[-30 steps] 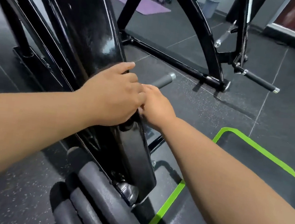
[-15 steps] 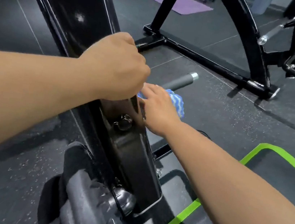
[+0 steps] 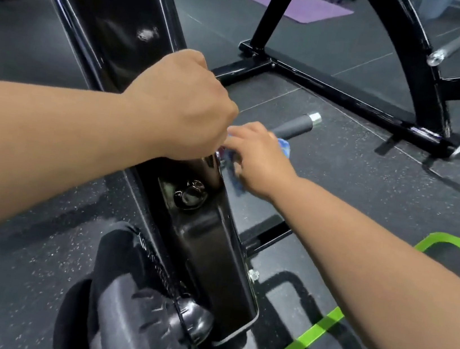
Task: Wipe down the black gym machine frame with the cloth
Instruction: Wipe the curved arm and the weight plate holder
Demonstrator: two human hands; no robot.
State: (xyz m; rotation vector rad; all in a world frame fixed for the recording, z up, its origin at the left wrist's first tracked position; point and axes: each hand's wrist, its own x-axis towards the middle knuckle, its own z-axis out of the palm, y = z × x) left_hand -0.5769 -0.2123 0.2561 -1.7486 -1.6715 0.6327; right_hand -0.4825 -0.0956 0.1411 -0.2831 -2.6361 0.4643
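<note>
Machine frame (image 3: 113,10): its slanted beam runs from upper left down to lower centre, between the two forearms.
Left hand (image 3: 179,108): on top of the beam, with its fingers curled over the beam's right edge.
Right hand (image 3: 257,157): just right of the left hand, lying on the cloth (image 3: 284,146) at the beam's right side.
Handle (image 3: 294,127): sticks out behind the right hand.
Bolt (image 3: 190,195): on the beam face, below the left hand.
Weight plates (image 3: 127,308): at the beam's foot, on its left.
Floor tape (image 3: 302,344): right of the beam's foot, passing under the right forearm.
Second frame (image 3: 338,92): behind, at upper right.
Exercise mat (image 3: 306,4): on the floor beyond the second frame.
</note>
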